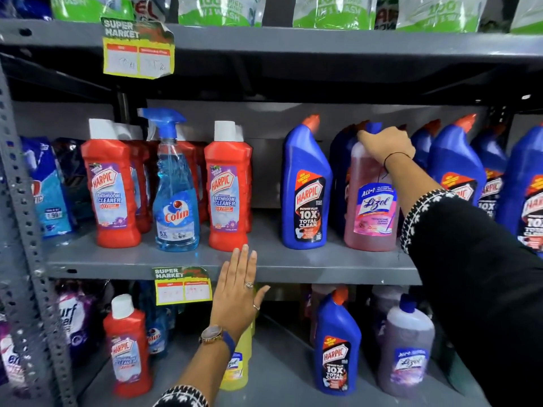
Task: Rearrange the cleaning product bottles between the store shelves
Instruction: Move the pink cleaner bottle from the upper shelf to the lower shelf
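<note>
A: On the middle shelf [182, 259], right hand [386, 143] is clamped over the neck of the pink Lizol bottle [371, 207], fingers curled round just under its blue cap. Bottle stands upright on the shelf surface, near the front edge.

B: Neighbours?

A: Blue Harpic bottle [305, 186] just to its left, apart from it. More blue Harpic bottles crowd behind and to the right; the right forearm crosses in front of those, so an exact count is not possible.

B: Left hand?

A: Left hand [239, 292] is flat and open, fingers together, thumb out, held in front of the shelf's front lip. Holds nothing. Whether it touches the edge cannot be told.

B: Counts, front row, middle shelf?

A: Two red Harpic bathroom cleaners [110, 186] at the front, more red ones behind; one Colin spray bottle [174, 195] between the two.

B: Lower shelf [282, 374]?

A: One red Harpic [127, 348], one yellow bottle [239, 362] partly behind the left wrist, one blue Harpic [336, 345], one purple Lizol [407, 351].
</note>
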